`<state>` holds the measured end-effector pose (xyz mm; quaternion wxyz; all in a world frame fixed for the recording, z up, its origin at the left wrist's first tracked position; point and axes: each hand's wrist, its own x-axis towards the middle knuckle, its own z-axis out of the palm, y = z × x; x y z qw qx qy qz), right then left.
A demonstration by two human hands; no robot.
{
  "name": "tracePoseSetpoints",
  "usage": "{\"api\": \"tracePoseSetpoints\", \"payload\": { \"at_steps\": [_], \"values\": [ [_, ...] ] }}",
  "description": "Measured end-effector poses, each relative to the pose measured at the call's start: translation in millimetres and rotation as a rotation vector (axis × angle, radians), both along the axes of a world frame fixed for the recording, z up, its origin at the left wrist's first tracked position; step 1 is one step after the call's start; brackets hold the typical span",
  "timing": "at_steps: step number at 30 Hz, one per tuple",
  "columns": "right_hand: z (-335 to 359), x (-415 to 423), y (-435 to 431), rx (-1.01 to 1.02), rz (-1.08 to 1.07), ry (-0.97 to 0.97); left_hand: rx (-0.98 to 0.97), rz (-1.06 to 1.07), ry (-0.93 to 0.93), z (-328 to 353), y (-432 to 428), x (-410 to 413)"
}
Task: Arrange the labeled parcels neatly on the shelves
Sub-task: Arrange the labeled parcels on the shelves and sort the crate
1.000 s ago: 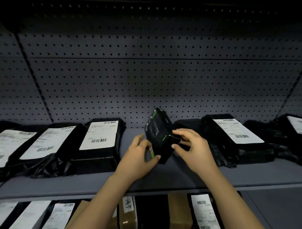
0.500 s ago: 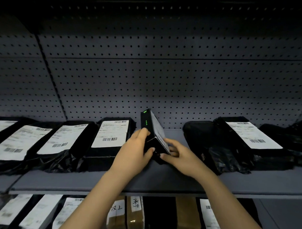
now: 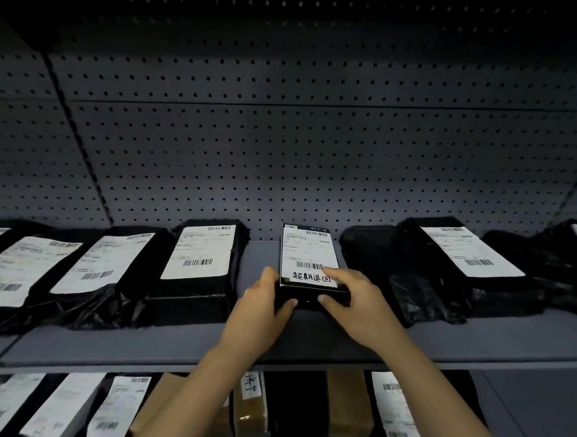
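The black box, tipped on its edge a moment ago, now lies flat, label up, near the back edge of the shelf; the left hand and right hand grip its near end.

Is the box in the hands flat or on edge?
Flat: the box lies on the shelf, label up; left hand and right hand grip its near end.

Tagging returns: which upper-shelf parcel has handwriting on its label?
The box gripped by left hand and right hand; only its label carries handwritten characters below the barcode.
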<state>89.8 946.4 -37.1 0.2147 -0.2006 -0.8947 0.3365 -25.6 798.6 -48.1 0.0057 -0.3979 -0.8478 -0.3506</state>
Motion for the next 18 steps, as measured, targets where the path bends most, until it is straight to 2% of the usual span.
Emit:
{"api": "tracePoseSetpoints", "payload": {
  "at_steps": [3, 6, 11, 16, 18],
  "values": [
    [0.4, 0.5, 1.4, -0.111, -0.021, -0.015, -0.040, 0.016, -0.039, -2.8, -1.2, -3.7],
    [3.9, -0.8, 3.1, -0.290, -0.080, -0.014, -0.015, 0.029, -0.170, -1.3, -2.2, -8.2],
    [6.2, -4.2, 4.5, -0.306, -0.081, -0.114, -0.009, 0.012, -0.241, 3.1, 4.1, -9.3],
    [2.2, -2.7, 5.0, -0.396, -0.087, -0.076, 0.089, 0.020, -0.261, 0.7, 4.0, -7.8],
    [-0.3, -2.5, 5.4, -0.490, -0.073, -0.009, 0.149, -0.015, -0.289, -2.6, 3.4, -5.9]
  ]
}}
